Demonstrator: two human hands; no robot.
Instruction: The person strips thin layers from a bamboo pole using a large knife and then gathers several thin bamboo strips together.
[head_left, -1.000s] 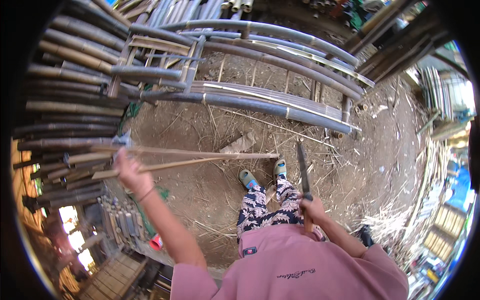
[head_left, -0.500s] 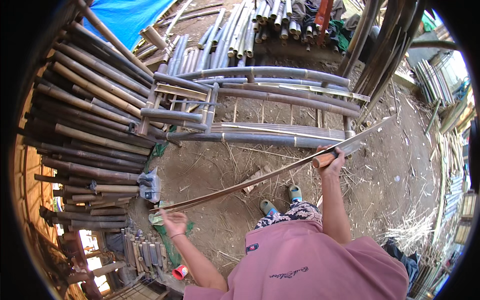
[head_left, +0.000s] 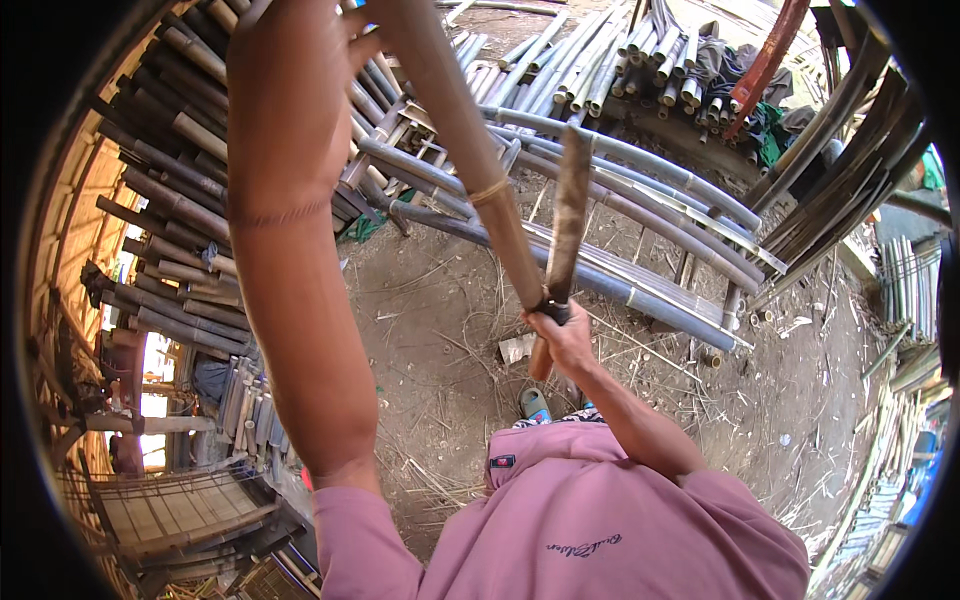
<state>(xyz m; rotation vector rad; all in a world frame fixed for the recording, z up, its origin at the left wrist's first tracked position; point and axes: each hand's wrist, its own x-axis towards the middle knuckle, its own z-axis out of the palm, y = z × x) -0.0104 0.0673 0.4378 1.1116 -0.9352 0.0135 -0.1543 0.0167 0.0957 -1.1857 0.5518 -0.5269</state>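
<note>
In my right hand (head_left: 565,338) is a machete, its wooden handle (head_left: 541,358) pointing down and its dark, stained blade (head_left: 571,205) standing up. The same hand also grips the lower end of a long brown bamboo strip (head_left: 488,190), which slants up and left beside the blade. My left forearm (head_left: 300,310) is raised high across the left side. At the top edge the fingers of my left hand (head_left: 362,42) reach behind the strip and seem to close on it; the rest of that hand is blurred or cut off.
A bamboo bench frame (head_left: 640,290) stands ahead. Stacked bamboo poles (head_left: 175,200) fill the left, and more cut poles (head_left: 640,60) lie at the back. Dark split strips (head_left: 850,180) lean at the far right. Shavings litter the dirt floor (head_left: 430,330).
The bamboo strip has swung from low and sideways to steeply upright. My left hand has risen from the strip's low end to the top edge. My right hand has moved left with the machete.
</note>
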